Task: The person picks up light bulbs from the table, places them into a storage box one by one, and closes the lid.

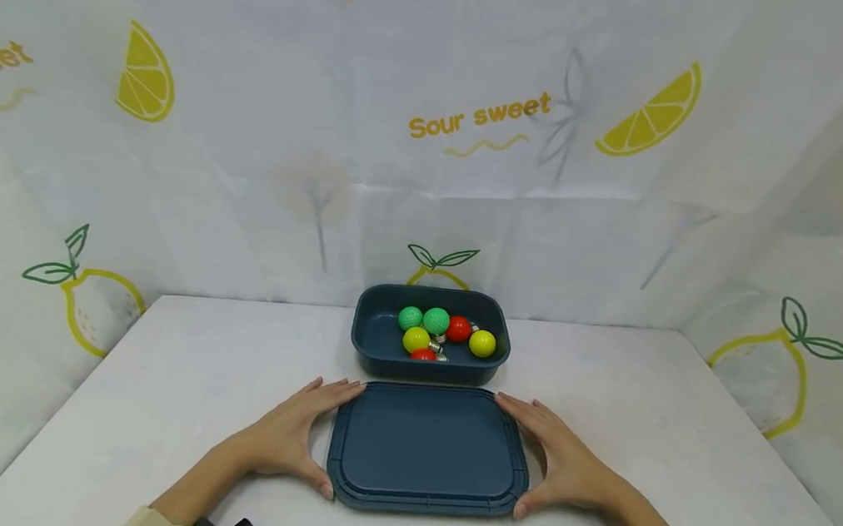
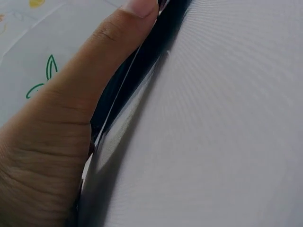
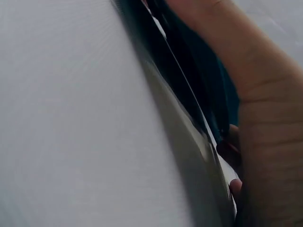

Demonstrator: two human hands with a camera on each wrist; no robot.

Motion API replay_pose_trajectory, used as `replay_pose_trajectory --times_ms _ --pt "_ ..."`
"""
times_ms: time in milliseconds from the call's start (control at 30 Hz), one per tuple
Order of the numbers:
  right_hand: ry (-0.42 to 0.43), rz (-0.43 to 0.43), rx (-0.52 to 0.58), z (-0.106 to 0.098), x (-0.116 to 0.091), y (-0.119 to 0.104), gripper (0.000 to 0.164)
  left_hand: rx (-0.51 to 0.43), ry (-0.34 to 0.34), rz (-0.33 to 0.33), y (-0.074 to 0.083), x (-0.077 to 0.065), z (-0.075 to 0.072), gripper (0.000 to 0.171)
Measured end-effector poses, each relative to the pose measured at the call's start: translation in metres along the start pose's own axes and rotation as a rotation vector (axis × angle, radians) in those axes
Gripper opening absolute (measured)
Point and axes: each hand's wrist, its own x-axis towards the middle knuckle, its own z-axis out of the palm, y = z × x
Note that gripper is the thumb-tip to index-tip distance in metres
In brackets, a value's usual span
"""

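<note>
A dark blue rectangular lid [image 1: 433, 441] with a grooved rim lies flat side up at the front middle of the table in the head view. My left hand [image 1: 293, 436] grips its left side, thumb at the near corner and fingertips at the far one. Mirroring it, my right hand [image 1: 571, 460] spans the right side the same way. In the left wrist view the thumb [image 2: 118, 33] presses the lid's dark edge. The right wrist view shows the right hand [image 3: 265, 94] along the other edge, its fingers partly hidden.
Just behind the lid stands an open dark blue container [image 1: 427, 370]. Inside are green textured balls [image 1: 436, 321] and several red and yellow bulbs, such as a yellow bulb [image 1: 482, 343], with metal screw bases. A lemon-printed curtain [image 1: 244, 222] hangs around the white table [image 1: 607, 379].
</note>
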Motion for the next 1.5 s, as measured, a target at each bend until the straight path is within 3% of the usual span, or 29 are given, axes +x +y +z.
replay_pose_trajectory --times_ms 100,267,400,700,800,933,1133,1300,1500 --pt "0.021 0.015 0.157 0.000 -0.003 -0.003 0.120 -0.051 0.012 0.023 0.000 -0.003 0.000 0.128" --pt "0.066 0.025 0.404 0.005 -0.005 -0.010 0.102 -0.272 -0.009 0.005 0.005 -0.010 0.001 0.113" --pt "0.084 0.039 0.445 0.009 -0.005 -0.019 0.091 -0.400 -0.018 -0.016 0.010 -0.014 0.004 0.096" --pt "0.194 -0.003 0.576 0.025 -0.002 -0.046 0.085 -0.477 0.086 0.087 0.013 -0.016 0.017 0.091" --pt "0.223 0.015 0.577 0.031 -0.002 -0.052 0.083 -0.499 0.131 0.119 0.018 -0.018 0.019 0.087" --pt "0.325 0.001 0.559 0.034 0.001 -0.062 0.083 -0.485 0.205 0.149 0.032 -0.016 0.016 0.086" --pt "0.517 -0.057 0.554 0.021 0.024 -0.075 0.085 -0.416 0.392 0.152 0.046 0.002 0.011 0.088" --pt "0.640 -0.128 0.593 0.004 0.057 -0.071 0.083 -0.482 0.511 0.123 0.050 0.030 0.004 0.080" --pt "0.777 -0.212 0.578 -0.024 0.092 -0.068 0.086 -0.450 0.678 0.115 0.063 0.072 -0.028 0.085"
